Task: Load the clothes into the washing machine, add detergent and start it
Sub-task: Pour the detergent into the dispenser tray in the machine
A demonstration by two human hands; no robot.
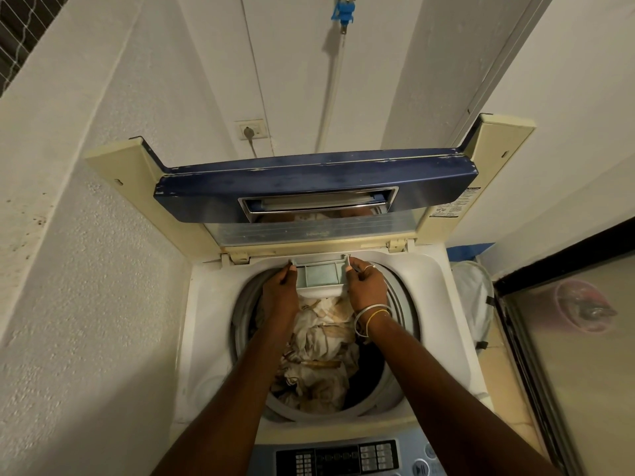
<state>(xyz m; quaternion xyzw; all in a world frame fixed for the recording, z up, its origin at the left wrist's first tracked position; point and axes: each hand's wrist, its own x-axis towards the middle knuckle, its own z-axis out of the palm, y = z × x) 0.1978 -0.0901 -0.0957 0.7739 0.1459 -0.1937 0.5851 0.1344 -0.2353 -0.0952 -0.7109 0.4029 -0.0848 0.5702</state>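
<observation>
A top-loading washing machine (206, 304) stands below me with its blue-edged lid (316, 180) folded up at the back. Crumpled cream and brown clothes (319, 352) fill the drum. At the drum's far rim a pale grey-green detergent drawer (321, 274) is pulled out over the clothes. My left hand (280, 290) grips the drawer's left side and my right hand (366, 285), wearing bangles and a ring, grips its right side. The drawer's compartments look empty. The control panel (338, 458) with dark buttons sits at the near edge.
White walls close in left and behind, with a wall socket (251, 129) and a blue tap with a hose (343, 12) above the lid. A white laundry bag (472, 297) sits right of the machine, beside a dark-framed glass door (563, 338).
</observation>
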